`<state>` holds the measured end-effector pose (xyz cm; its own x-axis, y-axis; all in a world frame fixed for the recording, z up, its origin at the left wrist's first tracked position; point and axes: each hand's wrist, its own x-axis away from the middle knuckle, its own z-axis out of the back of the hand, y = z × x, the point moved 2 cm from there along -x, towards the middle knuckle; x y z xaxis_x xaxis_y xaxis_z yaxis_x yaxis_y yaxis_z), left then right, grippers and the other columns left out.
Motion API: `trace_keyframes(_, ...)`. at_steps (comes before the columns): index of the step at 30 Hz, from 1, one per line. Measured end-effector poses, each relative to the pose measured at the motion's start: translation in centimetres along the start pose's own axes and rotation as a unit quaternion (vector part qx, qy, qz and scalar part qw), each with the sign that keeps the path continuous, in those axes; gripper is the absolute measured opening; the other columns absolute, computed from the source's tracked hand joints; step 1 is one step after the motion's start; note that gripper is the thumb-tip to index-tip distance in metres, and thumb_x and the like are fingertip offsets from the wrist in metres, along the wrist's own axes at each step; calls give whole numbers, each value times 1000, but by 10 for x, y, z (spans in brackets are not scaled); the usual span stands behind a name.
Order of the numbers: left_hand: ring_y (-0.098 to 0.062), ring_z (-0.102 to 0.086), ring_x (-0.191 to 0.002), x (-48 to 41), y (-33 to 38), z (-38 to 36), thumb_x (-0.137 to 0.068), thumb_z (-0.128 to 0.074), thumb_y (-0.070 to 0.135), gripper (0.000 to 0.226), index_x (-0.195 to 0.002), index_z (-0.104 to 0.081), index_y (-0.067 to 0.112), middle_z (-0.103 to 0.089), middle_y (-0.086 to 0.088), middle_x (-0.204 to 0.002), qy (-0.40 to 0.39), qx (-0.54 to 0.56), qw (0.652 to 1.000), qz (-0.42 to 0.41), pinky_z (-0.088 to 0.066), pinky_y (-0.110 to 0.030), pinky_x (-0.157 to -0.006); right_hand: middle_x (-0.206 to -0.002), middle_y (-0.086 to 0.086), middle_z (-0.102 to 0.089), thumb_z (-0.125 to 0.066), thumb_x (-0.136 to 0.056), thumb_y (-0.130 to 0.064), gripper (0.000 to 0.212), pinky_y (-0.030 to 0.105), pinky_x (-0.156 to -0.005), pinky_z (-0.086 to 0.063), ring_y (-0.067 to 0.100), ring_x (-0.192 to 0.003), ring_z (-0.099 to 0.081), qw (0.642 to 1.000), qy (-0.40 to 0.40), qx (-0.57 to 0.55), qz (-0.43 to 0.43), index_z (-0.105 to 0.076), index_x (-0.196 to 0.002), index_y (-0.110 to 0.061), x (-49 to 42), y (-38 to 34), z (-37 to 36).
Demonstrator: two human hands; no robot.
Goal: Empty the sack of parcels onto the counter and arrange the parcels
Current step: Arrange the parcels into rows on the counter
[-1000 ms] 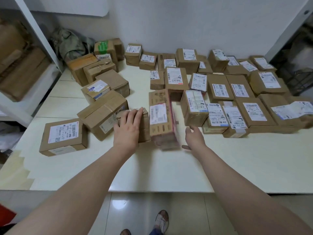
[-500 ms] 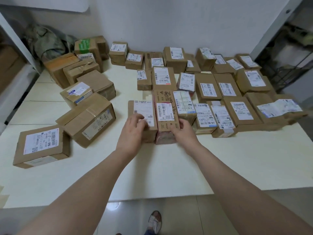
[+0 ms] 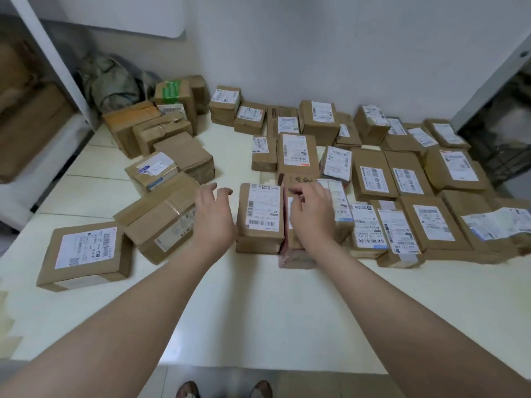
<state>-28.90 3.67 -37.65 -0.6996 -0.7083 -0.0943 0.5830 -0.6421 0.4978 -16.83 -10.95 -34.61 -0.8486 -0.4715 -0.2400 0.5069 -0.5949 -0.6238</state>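
The emptying part is looking finished: what seems to be the sack is lying crumpled against the wall in the upper left of the frame, and the parcels are all sitting out on the surface. The arranging is, by my judgement, running past the halfway mark. Across the centre and right of the frame the parcels are lying label-up in close rows, edges touching or nearly so.

The labelled parcel at the centre is sitting at the left end of the front row, touching the red-edged parcel beside it. The left hand is hovering just left of that labelled parcel, fingers spread wide and holding nothing. The right hand is reaching over the top of the red-edged parcel with fingers bent; blur is hiding whether it is gripping the parcel or only touching it.

What is left is the loose group at centre-left: the large box lying askew, the flat parcel sitting apart at lower left, and several boxes heaped near the sack.
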Motion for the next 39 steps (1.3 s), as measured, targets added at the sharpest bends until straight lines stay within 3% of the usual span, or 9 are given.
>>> trace_keyframes(6, -40, -24, -137, -67, -58, 59, -83, -57, 13, 52, -134, -47, 8, -34, -22, -144, 117, -69, 988, 74, -22, -50, -113, -111, -7, -59, -51, -93, -11, 28, 32, -84, -49, 15, -97, -56, 990, -120, -58, 47, -64, -114, -22, -44, -64, -64)
trace_keyframes(11, -41, -27, -133, -116, -136, 71, -76, -76, 49, 94, -149, -21, 24, -22, -16, -145, -71, 38, 967, 241, -32, -53, -109, -128, 3, -54, -55, -92, -18, 34, 32, -98, -39, 23, -120, -47, 977, -211, -8, 31, -57, -126, -21, -85, -95, -136)
trace_keyframes(17, -33, -45, -119, -175, -183, 71, -62, -84, 54, 109, -149, -24, 31, -30, -10, -134, -150, 80, 975, 142, -42, -42, -103, -133, 7, -54, -54, -93, -22, 36, 34, -100, -36, 29, -128, -39, 980, -193, 51, -26, -57, -130, -22, -153, -142, -209)
trace_keyframes(21, -30, -48, -122, -209, -202, 73, -55, -88, 55, 116, -149, -24, 31, -31, -9, -138, -194, 88, 965, 151, -44, -41, -104, -142, 14, -36, -63, -84, -48, 76, 38, -108, -28, 34, -133, -30, 914, -353, 181, -88, -29, -147, -22, -166, -162, -249)
trace_keyframes(24, -28, -49, -122, -228, -209, 75, -53, -89, 53, 118, -150, -24, 33, -33, -9, -138, -215, 79, 962, 147, -44, -39, -103, -148, 16, -22, -71, -75, -49, 97, 40, -110, -26, 38, -136, -24, 903, -374, 154, -147, -13, -149, -26, -173, -159, -254)
trace_keyframes(27, -30, -48, -122, -237, -206, 74, -53, -89, 53, 119, -150, -23, 34, -33, -9, -139, -221, 72, 963, 135, -44, -41, -104, -153, 14, -6, -77, -67, -45, 115, 47, -112, -29, 41, -139, -15, 880, -406, 228, -91, -1, -151, -24, -179, -154, -251)
trace_keyframes(31, -32, -46, -125, -234, -198, 72, -52, -91, 51, 120, -149, -22, 38, -33, -10, -141, -215, 67, 967, 119, -44, -44, -103, -138, 11, -37, -72, -73, -41, 93, 44, -99, -46, 33, -122, -43, 916, -340, 39, -210, -21, -148, -24, -178, -140, -233)
trace_keyframes(35, -33, -43, -128, -228, -188, 69, -53, -90, 52, 121, -150, -19, 38, -31, -11, -145, -209, 50, 970, 112, -44, -46, -103, -119, 14, -63, -50, -96, -25, 36, 47, -86, -58, 27, -98, -64, 840, -304, -219, -391, -54, -128, -8, -177, -117, -200)
trace_keyframes(39, -33, -40, -131, -220, -173, 65, -57, -90, 49, 117, -151, -21, 35, -28, -11, -147, -201, 50, 971, 119, -43, -46, -104, -134, 6, -49, -49, -97, -42, 55, 44, -90, -56, 25, -113, -54, 886, -261, -145, -355, -35, -146, -20, -178, -100, -185)
